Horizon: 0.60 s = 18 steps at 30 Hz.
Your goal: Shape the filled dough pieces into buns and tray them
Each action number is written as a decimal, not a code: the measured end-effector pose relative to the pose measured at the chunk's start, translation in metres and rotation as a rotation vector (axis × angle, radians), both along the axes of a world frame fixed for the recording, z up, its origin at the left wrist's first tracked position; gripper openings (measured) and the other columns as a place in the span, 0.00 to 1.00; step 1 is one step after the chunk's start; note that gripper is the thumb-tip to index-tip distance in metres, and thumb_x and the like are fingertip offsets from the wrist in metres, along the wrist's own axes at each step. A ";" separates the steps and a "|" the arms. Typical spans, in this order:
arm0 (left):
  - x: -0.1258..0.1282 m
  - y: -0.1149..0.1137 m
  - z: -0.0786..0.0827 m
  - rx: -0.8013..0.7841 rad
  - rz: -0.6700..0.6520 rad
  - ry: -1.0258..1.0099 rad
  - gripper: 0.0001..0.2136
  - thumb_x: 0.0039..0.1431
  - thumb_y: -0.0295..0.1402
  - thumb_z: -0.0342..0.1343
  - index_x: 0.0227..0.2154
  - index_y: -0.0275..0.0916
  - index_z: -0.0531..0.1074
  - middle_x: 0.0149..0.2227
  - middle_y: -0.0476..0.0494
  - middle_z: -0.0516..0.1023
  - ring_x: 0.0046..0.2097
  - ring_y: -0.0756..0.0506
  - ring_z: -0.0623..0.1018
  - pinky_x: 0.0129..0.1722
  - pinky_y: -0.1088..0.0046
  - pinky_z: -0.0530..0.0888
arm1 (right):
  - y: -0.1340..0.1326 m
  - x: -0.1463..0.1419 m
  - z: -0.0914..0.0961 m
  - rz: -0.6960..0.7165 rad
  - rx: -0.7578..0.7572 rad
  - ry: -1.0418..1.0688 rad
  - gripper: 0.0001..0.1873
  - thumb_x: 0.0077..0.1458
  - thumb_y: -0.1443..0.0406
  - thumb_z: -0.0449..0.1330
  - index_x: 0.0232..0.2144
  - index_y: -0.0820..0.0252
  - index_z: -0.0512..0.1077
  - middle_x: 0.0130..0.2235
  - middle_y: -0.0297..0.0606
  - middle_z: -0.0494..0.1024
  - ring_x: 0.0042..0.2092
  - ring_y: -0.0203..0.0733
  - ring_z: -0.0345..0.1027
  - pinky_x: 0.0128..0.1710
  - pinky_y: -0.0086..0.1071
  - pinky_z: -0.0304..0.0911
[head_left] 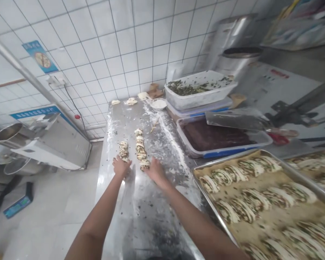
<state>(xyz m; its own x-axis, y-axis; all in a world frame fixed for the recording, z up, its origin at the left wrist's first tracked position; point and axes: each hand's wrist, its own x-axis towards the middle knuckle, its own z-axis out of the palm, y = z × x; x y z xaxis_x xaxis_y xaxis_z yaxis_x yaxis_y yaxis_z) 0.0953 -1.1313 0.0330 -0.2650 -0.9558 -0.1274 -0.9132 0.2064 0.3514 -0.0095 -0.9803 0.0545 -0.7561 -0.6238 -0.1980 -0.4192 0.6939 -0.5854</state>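
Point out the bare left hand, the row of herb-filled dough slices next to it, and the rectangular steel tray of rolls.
Bare left hand [121, 167]: head view, on the back of the hand.
Row of herb-filled dough slices [124, 150]: head view, on the middle of the row.
Rectangular steel tray [227, 158]: head view, on its far rim.

Two rows of dough rolls [140, 150] lie on the steel table [151, 220], with a baking tray [213, 208] to their right and plastic tubs [200, 97] beyond it, near the tiled wall [119, 47].

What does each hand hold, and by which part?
Left hand touches the near end of one sliced dough row; right hand the near end of a second row. Neither clearly grips.
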 end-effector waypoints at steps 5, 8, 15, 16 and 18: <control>-0.030 -0.010 -0.018 -0.075 -0.009 -0.030 0.39 0.49 0.48 0.52 0.59 0.31 0.45 0.53 0.24 0.58 0.53 0.31 0.62 0.43 0.52 0.67 | -0.083 0.014 -0.023 -0.132 0.138 0.177 0.45 0.46 0.58 0.60 0.60 0.65 0.45 0.55 0.56 0.56 0.55 0.57 0.51 0.43 0.43 0.60; -0.038 -0.017 -0.024 -0.144 -0.044 -0.041 0.37 0.51 0.46 0.51 0.58 0.29 0.46 0.50 0.25 0.61 0.52 0.32 0.63 0.40 0.55 0.69 | -0.097 0.012 -0.034 -0.118 0.156 0.245 0.42 0.49 0.59 0.58 0.60 0.63 0.43 0.54 0.55 0.57 0.53 0.55 0.51 0.41 0.43 0.61; -0.031 -0.036 -0.025 -0.142 -0.109 -0.050 0.20 0.56 0.37 0.46 0.50 0.33 0.58 0.47 0.30 0.64 0.48 0.36 0.67 0.37 0.62 0.70 | -0.087 -0.013 -0.037 0.058 0.184 0.260 0.29 0.50 0.64 0.56 0.54 0.60 0.54 0.49 0.48 0.62 0.49 0.50 0.57 0.40 0.37 0.60; -0.029 -0.036 -0.025 -0.141 -0.140 -0.043 0.20 0.55 0.37 0.46 0.51 0.35 0.57 0.47 0.31 0.64 0.47 0.37 0.67 0.37 0.63 0.70 | -0.083 -0.014 -0.035 0.106 0.167 0.263 0.29 0.50 0.64 0.56 0.55 0.58 0.54 0.49 0.47 0.62 0.49 0.49 0.57 0.41 0.36 0.60; -0.027 -0.033 -0.023 -0.143 -0.184 -0.034 0.22 0.55 0.37 0.47 0.52 0.36 0.56 0.47 0.33 0.64 0.48 0.37 0.67 0.39 0.63 0.69 | -0.077 -0.014 -0.031 0.166 0.135 0.264 0.29 0.51 0.63 0.55 0.55 0.55 0.53 0.50 0.45 0.61 0.50 0.48 0.57 0.43 0.36 0.59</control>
<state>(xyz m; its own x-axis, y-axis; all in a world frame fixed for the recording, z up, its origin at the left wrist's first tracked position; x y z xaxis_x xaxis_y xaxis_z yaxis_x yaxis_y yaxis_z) 0.0687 -1.1640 0.0101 -0.4347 -0.9006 -0.0056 -0.8662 0.4164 0.2762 -0.0234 -1.0575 0.0234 -0.6823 -0.7245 -0.0981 -0.6583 0.6671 -0.3487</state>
